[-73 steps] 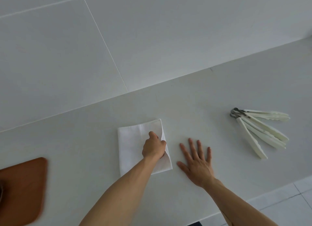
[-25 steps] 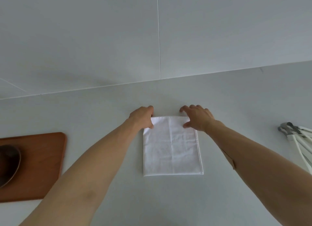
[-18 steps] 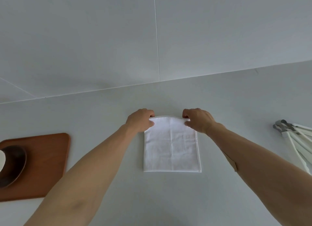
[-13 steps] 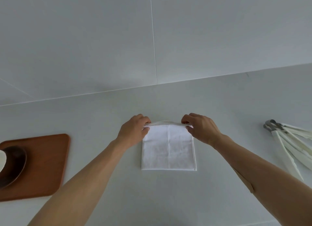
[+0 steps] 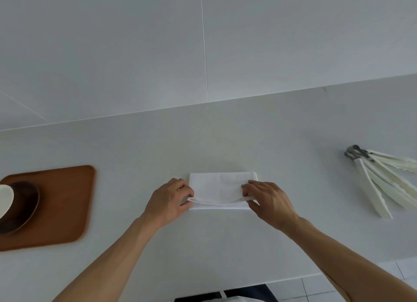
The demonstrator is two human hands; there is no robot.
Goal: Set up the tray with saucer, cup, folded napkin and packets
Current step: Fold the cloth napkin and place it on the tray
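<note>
Item: white rectangular cloth napkin [image 5: 222, 185], on the pale grey counter [image 5: 293, 132], centre, well apart from the tray.

Change: far edge, gripped at its corners half a second ago, now drawn over to the near edge; length halved (top layers sag, not yet pressed flat).

Left hand [image 5: 168, 202]: pinched on the near left corner. Right hand [image 5: 267, 203]: pinched on the near right.

Brown wooden rounded tray [image 5: 65, 202], left: dark round saucer [image 5: 24, 208], white cup [image 5: 5, 199] aboard.

Outstanding, likely: napkin, packets.
</note>
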